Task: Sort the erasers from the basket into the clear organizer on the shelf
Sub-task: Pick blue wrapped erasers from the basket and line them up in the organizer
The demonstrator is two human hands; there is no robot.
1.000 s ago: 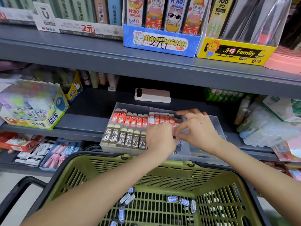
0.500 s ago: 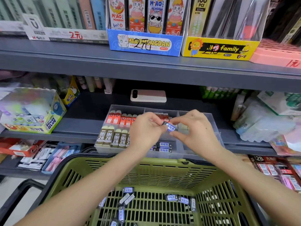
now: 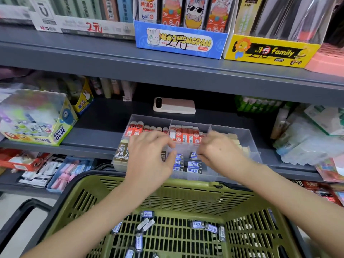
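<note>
Risk: your right hand [image 3: 219, 152], pinching a small blue-labelled eraser [image 3: 194, 155], could drop it crooked in the clear plastic organizer [image 3: 149, 119]; your left hand's [image 3: 149, 159] loosely spread fingers might nudge the stacked erasers [image 3: 193, 164].

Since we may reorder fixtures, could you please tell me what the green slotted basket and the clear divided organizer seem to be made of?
The green slotted basket looks like moulded plastic, matte: uniform colour, regular slots. The clear divided organizer seems to be rigid transparent plastic, faintly frosted: the blue-labelled erasers show through its walls.
</note>
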